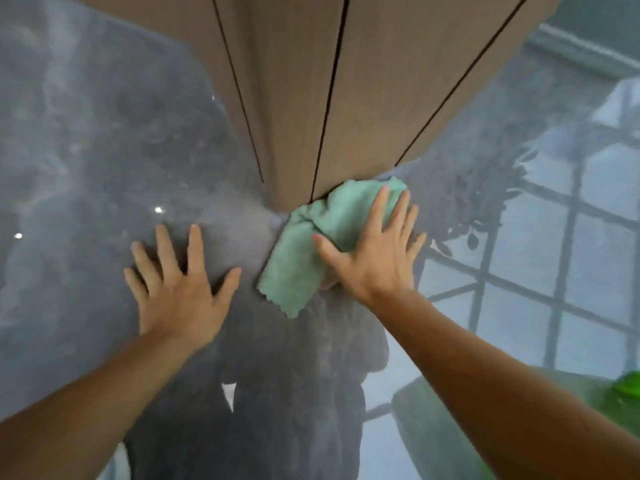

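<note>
A pale green cloth (311, 244) lies bunched on a glossy dark grey stone surface (86, 150), right at the foot of a wood-panelled corner (298, 98). My right hand (374, 251) presses flat on the cloth's right part with fingers spread and straight. The cloth's left end sticks out free beside the thumb. My left hand (180, 285) rests flat on the bare stone to the left of the cloth, fingers spread, holding nothing.
The stone mirrors a window grid (554, 271) on the right and my own dark reflection below the hands. The wood panels have dark vertical seams. Something bright green (628, 386) shows at the right edge.
</note>
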Motion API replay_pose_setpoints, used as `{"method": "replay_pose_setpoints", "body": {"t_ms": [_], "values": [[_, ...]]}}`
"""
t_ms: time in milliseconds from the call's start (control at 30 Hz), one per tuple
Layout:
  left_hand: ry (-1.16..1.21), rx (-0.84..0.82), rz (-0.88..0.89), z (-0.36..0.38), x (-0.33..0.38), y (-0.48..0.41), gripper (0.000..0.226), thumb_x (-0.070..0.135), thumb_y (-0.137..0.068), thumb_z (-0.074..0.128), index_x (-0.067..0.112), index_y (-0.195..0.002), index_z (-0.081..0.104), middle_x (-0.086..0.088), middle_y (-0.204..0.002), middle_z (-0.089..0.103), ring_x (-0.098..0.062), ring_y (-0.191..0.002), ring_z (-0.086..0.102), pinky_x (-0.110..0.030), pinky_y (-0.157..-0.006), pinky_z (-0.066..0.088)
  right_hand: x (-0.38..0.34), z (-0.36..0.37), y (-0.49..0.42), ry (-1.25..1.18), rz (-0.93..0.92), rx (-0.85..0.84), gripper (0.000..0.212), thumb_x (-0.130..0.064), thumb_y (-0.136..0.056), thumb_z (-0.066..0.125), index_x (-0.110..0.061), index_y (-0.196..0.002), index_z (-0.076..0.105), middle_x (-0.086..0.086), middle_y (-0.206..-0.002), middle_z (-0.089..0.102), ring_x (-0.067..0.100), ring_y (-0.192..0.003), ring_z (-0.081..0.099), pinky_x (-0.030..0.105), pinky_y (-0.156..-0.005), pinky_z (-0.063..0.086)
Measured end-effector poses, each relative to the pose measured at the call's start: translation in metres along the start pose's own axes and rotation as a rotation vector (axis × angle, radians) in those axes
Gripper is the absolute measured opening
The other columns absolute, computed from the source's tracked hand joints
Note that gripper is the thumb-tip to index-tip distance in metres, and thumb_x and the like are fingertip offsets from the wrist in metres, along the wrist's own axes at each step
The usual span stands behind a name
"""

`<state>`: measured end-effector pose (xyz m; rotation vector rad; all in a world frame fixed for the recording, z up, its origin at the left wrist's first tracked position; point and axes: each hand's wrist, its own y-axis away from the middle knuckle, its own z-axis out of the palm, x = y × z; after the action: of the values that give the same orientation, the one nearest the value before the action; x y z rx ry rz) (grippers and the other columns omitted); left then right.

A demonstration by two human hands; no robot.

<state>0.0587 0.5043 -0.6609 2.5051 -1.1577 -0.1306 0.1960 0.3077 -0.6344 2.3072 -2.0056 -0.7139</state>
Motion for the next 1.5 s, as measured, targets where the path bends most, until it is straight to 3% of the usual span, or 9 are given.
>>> {"method": "replay_pose_setpoints", "body": {"t_ms": [233, 467, 633, 800, 933, 1067, 1200, 1333, 1500], "values": [[0.000, 0.161, 0.015, 0.027, -0.007, 0.004, 0.084, 0.071, -0.090, 0.023, 0.023, -0.159, 0.023, -0.023, -0.166, 0.021, -0.054, -0.150, 0.017, -0.069, -0.118, 0.014, -0.034, 0.059, -0.012, 0.172, -0.007, 0.102, 0.133, -0.096, -0.060, 0.024, -0.003, -0.151, -0.008, 0.022, -0.162, -0.002, 0.038, -0.149, -0.007, 0.072, -0.111, 0.004], [0.039, 0.206, 0.048, 0.028, -0.006, 0.003, 0.084, 0.067, -0.090, 0.030, 0.022, -0.160, 0.019, -0.023, -0.168, 0.014, -0.053, -0.152, 0.010, -0.072, -0.118, 0.014, 0.050, -0.011, -0.092, 0.182, 0.186, 0.167, 0.131, -0.097, -0.060, 0.025, -0.010, -0.153, -0.005, 0.011, -0.165, -0.004, 0.031, -0.150, -0.005, 0.069, -0.114, 0.003], [0.201, 0.108, 0.061, 0.028, -0.013, -0.003, 0.090, 0.063, -0.084, 0.038, 0.022, -0.159, 0.013, -0.021, -0.170, -0.002, -0.050, -0.155, -0.002, -0.077, -0.114, 0.019, 0.059, -0.048, -0.120, 0.265, 0.237, -0.067, 0.145, -0.101, -0.048, 0.034, -0.014, -0.151, -0.018, 0.010, -0.163, -0.017, 0.035, -0.149, -0.013, 0.069, -0.114, -0.001], [0.255, 0.099, 0.057, 0.030, -0.008, -0.002, 0.089, 0.065, -0.085, 0.036, 0.026, -0.161, 0.010, -0.021, -0.170, -0.002, -0.051, -0.154, 0.000, -0.078, -0.113, 0.019, -0.020, 0.015, -0.048, 0.197, 0.119, -0.168, 0.166, -0.101, -0.033, 0.044, -0.002, -0.144, -0.028, 0.026, -0.158, -0.023, 0.044, -0.144, -0.023, 0.067, -0.112, -0.008], [0.326, 0.123, 0.096, 0.042, -0.017, -0.006, 0.088, 0.069, -0.085, 0.034, 0.044, -0.154, -0.016, -0.014, -0.171, -0.010, -0.049, -0.155, -0.001, -0.079, -0.112, 0.018, -0.064, 0.039, -0.023, 0.136, 0.146, -0.308, 0.168, -0.094, -0.037, 0.059, -0.001, -0.139, -0.036, 0.028, -0.153, -0.032, 0.047, -0.139, -0.033, 0.066, -0.109, -0.016], [0.298, 0.158, 0.093, 0.051, -0.021, -0.011, 0.087, 0.072, -0.086, 0.031, 0.041, -0.157, -0.009, -0.003, -0.170, -0.018, -0.048, -0.155, -0.001, -0.080, -0.112, 0.018, -0.041, 0.021, -0.041, 0.225, 0.155, -0.300, 0.165, -0.093, -0.038, 0.059, -0.002, -0.143, -0.030, 0.023, -0.157, -0.028, 0.044, -0.143, -0.027, 0.064, -0.113, -0.009], [0.213, 0.181, 0.073, 0.077, -0.033, -0.027, 0.094, 0.071, -0.081, 0.037, 0.030, -0.161, 0.008, -0.016, -0.172, -0.002, -0.043, -0.157, -0.002, -0.072, -0.114, 0.016, 0.008, -0.032, -0.098, 0.242, 0.352, -0.251, 0.168, -0.099, -0.029, 0.053, -0.012, -0.146, -0.029, 0.008, -0.160, -0.029, 0.039, -0.146, -0.021, 0.070, -0.113, -0.002], [0.246, 0.038, 0.035, 0.104, -0.038, -0.032, 0.097, 0.076, -0.079, 0.032, 0.034, -0.161, 0.001, -0.006, -0.173, 0.001, -0.045, -0.145, 0.035, -0.063, -0.114, 0.037, 0.042, -0.064, -0.137, 0.274, 0.343, -0.299, 0.173, -0.098, -0.015, 0.051, -0.020, -0.145, -0.032, -0.001, -0.160, -0.031, 0.036, -0.146, -0.022, 0.071, -0.112, -0.002], [0.225, 0.176, 0.056, 0.094, -0.038, -0.030, 0.099, 0.071, -0.078, 0.042, 0.028, -0.161, 0.012, -0.011, -0.172, -0.005, -0.045, -0.157, 0.004, -0.063, -0.121, 0.027, 0.030, -0.057, -0.122, 0.296, 0.337, -0.314, 0.165, -0.098, -0.028, 0.052, -0.017, -0.147, -0.029, 0.003, -0.159, -0.032, 0.037, -0.146, -0.023, 0.070, -0.113, -0.002]]}}
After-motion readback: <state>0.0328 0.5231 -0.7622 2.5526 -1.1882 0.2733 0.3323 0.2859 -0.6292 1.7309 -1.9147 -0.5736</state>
